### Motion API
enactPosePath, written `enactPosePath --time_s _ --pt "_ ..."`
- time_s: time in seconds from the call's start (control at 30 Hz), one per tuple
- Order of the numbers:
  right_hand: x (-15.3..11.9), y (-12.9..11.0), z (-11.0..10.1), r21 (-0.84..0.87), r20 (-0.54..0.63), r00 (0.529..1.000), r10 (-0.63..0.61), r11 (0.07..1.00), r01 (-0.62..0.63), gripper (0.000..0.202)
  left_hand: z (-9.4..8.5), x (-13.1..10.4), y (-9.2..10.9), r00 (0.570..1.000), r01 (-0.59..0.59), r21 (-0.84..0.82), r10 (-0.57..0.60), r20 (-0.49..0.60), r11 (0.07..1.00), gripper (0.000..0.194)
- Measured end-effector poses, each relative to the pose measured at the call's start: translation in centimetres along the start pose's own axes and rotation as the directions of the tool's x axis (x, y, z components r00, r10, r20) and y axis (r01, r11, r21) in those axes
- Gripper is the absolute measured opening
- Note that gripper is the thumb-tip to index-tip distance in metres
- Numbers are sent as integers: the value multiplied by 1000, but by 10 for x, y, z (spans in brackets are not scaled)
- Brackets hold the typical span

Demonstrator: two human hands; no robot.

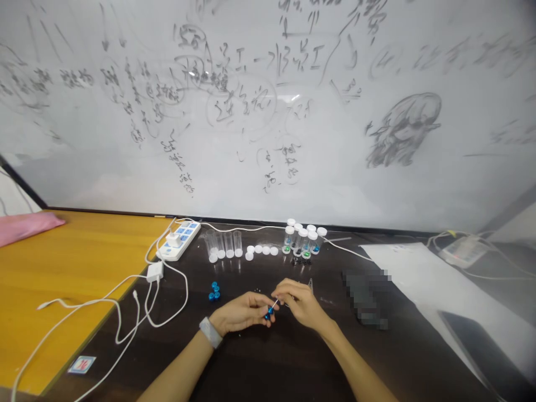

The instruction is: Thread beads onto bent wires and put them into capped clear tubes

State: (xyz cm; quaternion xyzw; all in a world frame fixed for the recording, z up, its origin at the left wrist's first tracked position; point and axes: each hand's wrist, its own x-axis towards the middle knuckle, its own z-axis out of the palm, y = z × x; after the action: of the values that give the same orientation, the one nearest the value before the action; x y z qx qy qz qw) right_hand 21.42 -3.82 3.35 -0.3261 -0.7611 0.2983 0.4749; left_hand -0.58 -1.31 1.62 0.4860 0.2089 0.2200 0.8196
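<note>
Above a dark tabletop (259,374), a person's left hand (243,314) pinches a shiny blue metallic piece (268,315) while the right hand (302,303), close beside it, grips a slim metal rod (275,304) angled down to that piece, work likely rewarding a steady hold and straight, gentle pressure.

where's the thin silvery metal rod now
Head view, lower centre: the thin silvery metal rod is in the right hand, its lower end by the shiny blue piece in the left hand.
</note>
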Motion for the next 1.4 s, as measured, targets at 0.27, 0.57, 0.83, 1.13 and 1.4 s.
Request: enactPosePath --time_s 0.27,0.57,0.83,1.13,1.4 --pt "7 9 18 386 -100 925 366 871 -303 31 4 2 5 989 -102 81 110 -98 991 31" --pt "11 -7 18 187 -83 925 371 917 -352 28 1 5 4 949 -177 333 250 -192 926 32" --pt "7 10 13 209 -161 906 392 910 -357 29 0 8 2 934 -182 342 271 -234 922 33" --pt "6 7 16 164 -129 914 384 918 -362 25 0 8 2 933 -203 320 282 -225 925 27" --pt "5 1 17 82 -147 934 325 945 -316 23 1 10 3 897 -176 431 325 -301 885 28"
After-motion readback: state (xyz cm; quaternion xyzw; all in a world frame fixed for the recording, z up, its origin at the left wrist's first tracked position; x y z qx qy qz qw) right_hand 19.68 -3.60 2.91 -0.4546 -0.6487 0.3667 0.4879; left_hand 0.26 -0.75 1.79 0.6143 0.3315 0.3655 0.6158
